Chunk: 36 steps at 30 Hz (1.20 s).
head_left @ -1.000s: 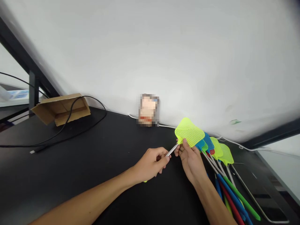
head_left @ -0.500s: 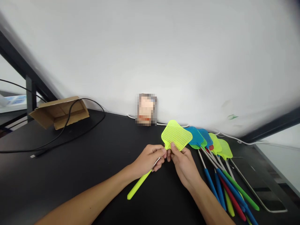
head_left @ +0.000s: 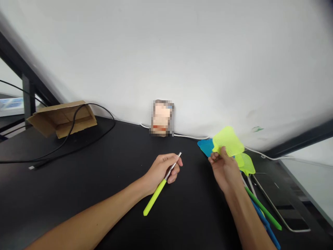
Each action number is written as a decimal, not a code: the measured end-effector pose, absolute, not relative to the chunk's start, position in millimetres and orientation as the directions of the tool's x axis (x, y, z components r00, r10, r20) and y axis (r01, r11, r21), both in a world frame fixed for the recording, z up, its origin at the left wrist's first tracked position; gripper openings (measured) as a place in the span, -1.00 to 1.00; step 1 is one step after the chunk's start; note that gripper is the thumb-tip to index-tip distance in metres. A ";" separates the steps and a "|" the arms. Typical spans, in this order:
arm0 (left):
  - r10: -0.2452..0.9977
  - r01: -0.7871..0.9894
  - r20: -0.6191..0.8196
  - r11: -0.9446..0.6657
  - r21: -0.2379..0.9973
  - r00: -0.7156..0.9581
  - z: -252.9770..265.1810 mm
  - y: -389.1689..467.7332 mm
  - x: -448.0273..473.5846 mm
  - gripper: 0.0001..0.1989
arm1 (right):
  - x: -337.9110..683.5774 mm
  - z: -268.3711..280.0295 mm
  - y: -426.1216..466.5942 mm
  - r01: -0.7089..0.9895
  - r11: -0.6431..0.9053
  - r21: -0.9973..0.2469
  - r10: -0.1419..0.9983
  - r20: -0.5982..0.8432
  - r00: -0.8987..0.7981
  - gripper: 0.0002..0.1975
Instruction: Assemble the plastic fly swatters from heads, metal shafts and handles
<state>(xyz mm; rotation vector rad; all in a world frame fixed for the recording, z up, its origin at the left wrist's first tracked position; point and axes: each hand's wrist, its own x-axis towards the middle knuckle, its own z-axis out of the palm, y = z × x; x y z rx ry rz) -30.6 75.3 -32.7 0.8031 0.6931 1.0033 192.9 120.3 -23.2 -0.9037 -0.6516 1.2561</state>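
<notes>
My left hand (head_left: 166,170) is closed around the metal rod of a telescopic fly swatter handle (head_left: 155,199), whose yellow-green grip points toward me. The rod's bare tip shows above my thumb. To the right, my right hand (head_left: 223,170) pinches a yellow-green fly swatter head (head_left: 229,140), a perforated plastic paddle, at its lower edge. Handle and head are apart. Behind my right hand and forearm lies a pile of fly swatters, with a blue head (head_left: 205,147), another yellow-green head (head_left: 247,164) and a green grip (head_left: 264,208) showing. My forearm hides much of the pile.
A cardboard box (head_left: 75,126) lies open at the left, with a black cable (head_left: 104,133) looped across it. A blurred-out object (head_left: 161,118) leans on the wall. Along the wall runs a white cable (head_left: 191,137). A dark, flat glass-like panel (head_left: 282,205) lies at the right.
The swatter head has come off the rod. My right hand has carried it right, over the pile, while my left hand stays in place with the handle.
</notes>
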 end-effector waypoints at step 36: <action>0.914 -0.717 -0.071 0.360 0.597 0.399 -29.9 73.8 -35.0 -0.84 | 122.4 -10.9 44.6 -0.307 -0.545 -0.780 0.722 -0.251 -0.645 -0.72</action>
